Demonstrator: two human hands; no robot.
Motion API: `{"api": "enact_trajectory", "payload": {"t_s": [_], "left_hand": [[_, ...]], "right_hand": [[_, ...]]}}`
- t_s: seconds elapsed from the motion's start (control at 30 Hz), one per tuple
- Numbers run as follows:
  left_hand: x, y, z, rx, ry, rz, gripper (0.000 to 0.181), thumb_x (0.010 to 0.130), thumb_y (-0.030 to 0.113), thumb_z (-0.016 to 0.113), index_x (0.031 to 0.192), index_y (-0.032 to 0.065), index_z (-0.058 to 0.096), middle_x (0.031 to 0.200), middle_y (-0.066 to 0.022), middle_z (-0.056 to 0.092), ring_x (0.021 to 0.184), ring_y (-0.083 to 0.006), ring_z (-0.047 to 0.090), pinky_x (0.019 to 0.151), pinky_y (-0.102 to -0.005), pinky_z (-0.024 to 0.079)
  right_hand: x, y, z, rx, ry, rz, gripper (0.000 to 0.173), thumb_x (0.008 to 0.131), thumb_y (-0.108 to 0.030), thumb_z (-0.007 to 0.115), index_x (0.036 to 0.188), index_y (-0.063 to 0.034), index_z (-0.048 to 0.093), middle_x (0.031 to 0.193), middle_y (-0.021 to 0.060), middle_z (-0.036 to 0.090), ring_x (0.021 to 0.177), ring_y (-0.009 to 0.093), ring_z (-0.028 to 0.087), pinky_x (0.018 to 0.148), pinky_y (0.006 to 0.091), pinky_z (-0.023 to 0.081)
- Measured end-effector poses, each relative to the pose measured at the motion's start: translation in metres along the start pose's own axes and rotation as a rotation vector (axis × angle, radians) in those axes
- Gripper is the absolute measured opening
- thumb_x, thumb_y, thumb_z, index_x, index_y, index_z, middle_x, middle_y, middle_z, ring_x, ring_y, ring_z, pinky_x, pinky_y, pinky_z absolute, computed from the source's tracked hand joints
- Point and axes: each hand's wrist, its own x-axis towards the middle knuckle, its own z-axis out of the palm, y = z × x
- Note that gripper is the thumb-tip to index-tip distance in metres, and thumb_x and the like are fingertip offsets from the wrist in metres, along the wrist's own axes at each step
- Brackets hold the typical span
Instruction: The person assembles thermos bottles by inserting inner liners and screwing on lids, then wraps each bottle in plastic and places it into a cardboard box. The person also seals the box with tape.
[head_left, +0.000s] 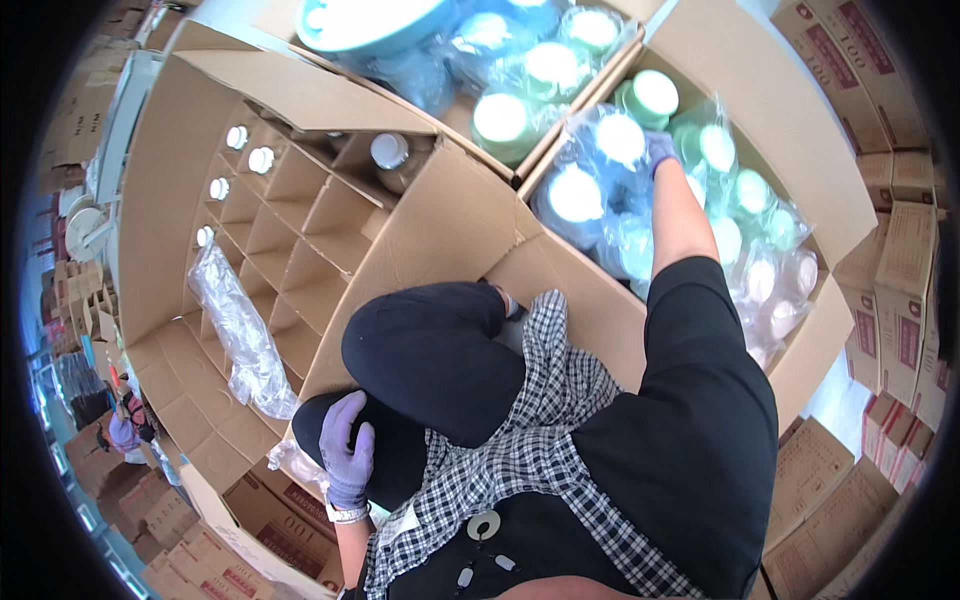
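My left hand (349, 454), in a lilac knit glove, rests on my bent knee with its fingers apart and nothing in it. My right hand (661, 150), gloved the same way, reaches into the carton (806, 112) at the right. It lies between a blue-tinted vessel with a pale top (621, 141) in clear plastic film and a green-tinted one (651, 97). Its fingers are mostly hidden, so a grip cannot be made out. Several green, blue and pinkish vessels stand packed around it, many bagged in film; glare washes out their tops.
At the left stands an open carton (420, 247) with cardboard dividers (300, 232). White-capped bottles (261, 160) occupy some cells, and a crumpled clear plastic bag (244, 341) lies across others. Another carton with a light-blue basin (375, 22) is beyond. Stacked cartons (900, 300) line the right.
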Motion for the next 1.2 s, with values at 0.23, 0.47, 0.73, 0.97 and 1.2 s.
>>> {"api": "enact_trajectory", "payload": {"t_s": [0.23, 0.47, 0.73, 0.97, 1.2], "left_hand": [[-0.008, 0.007, 0.007, 0.052, 0.101, 0.063, 0.038, 0.086, 0.012, 0.065, 0.121, -0.0026, 0.066, 0.121, -0.0218, 0.067, 0.114, -0.0378, 0.064, 0.102, -0.0416, 0.048], [-0.021, -0.006, 0.016, -0.700, 0.261, 0.003, 0.048, 0.100, 0.032, 0.059, 0.134, -0.0025, 0.058, 0.128, -0.0155, 0.065, 0.115, -0.0280, 0.063, 0.103, -0.0389, 0.049], [-0.029, -0.029, 0.007, -1.798, 0.254, 0.030, 0.071, 0.100, 0.061, 0.054, 0.146, 0.0088, 0.046, 0.139, -0.0102, 0.058, 0.125, -0.0244, 0.060, 0.100, -0.0452, 0.053], [-0.134, -0.111, -0.011, -0.602, 1.025, 0.118, 0.053, 0.108, 0.042, 0.047, 0.139, -0.0014, 0.048, 0.124, -0.0114, 0.061, 0.106, -0.0185, 0.059, 0.094, -0.0370, 0.049], [-0.172, -0.161, -0.035, -1.311, 1.292, -0.123, 0.060, 0.112, 0.048, 0.032, 0.148, 0.0022, 0.043, 0.137, -0.0131, 0.059, 0.122, -0.0205, 0.060, 0.102, -0.0346, 0.051]], "right_hand": [[-0.130, -0.123, 0.016, 0.148, 0.210, -0.057, 0.065, 0.083, -0.053, 0.080, 0.116, 0.0027, 0.075, 0.111, 0.0104, 0.072, 0.100, 0.022, 0.063, 0.091, 0.0331, 0.048], [-0.426, -0.247, 0.000, 0.081, -0.014, -0.574, 0.029, 0.096, -0.027, 0.067, 0.096, 0.0010, 0.069, 0.092, 0.0012, 0.066, 0.089, 0.010, 0.055, 0.082, 0.0277, 0.045], [-0.588, -0.283, 0.181, 0.297, -1.125, -0.526, 0.074, 0.106, -0.059, 0.037, 0.155, -0.0046, 0.032, 0.149, 0.0208, 0.049, 0.129, 0.029, 0.057, 0.102, 0.0387, 0.052], [-0.643, -0.224, 0.285, 0.088, -1.270, -0.163, 0.081, 0.100, -0.059, 0.054, 0.155, -0.0034, 0.030, 0.144, 0.0155, 0.048, 0.132, 0.025, 0.049, 0.107, 0.0416, 0.048], [-0.635, -0.313, 0.414, -0.140, -0.425, -1.775, 0.079, 0.062, -0.029, 0.087, 0.126, -0.0078, 0.045, 0.121, 0.0192, 0.051, 0.114, 0.039, 0.052, 0.097, 0.0475, 0.046]]}}
